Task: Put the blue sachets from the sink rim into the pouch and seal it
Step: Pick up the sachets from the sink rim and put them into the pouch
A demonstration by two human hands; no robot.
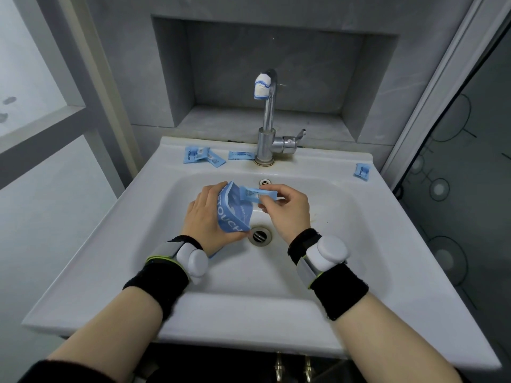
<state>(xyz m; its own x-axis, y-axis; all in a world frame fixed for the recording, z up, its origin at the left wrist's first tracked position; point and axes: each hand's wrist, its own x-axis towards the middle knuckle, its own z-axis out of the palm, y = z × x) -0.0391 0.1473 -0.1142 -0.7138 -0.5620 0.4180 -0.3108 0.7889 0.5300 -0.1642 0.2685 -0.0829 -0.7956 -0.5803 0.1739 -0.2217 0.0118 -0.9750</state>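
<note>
Feeding 1 flat blue foil sachet (257,194), pinched in the right hand (287,211), long axis level, leftward into the open blue plastic pouch (233,214) gripped by the left hand (207,217) above the white ceramic sink (387,244)

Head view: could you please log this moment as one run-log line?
left hand: holds open blue plastic pouch | right hand: feeding blue sachet into mouth | white sink rim: four sachets left | seal: pending
</note>
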